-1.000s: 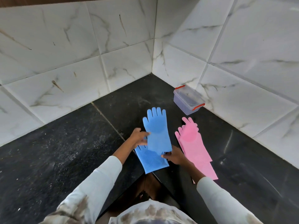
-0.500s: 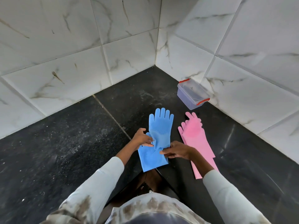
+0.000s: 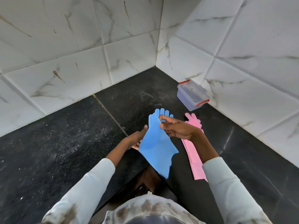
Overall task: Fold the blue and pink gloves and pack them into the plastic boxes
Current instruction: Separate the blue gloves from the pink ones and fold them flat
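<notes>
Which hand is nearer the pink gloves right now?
Right. The right hand holds the blue glove just beside the pink gloves, overlapping them in view; the left hand is beyond the blue glove.
</notes>
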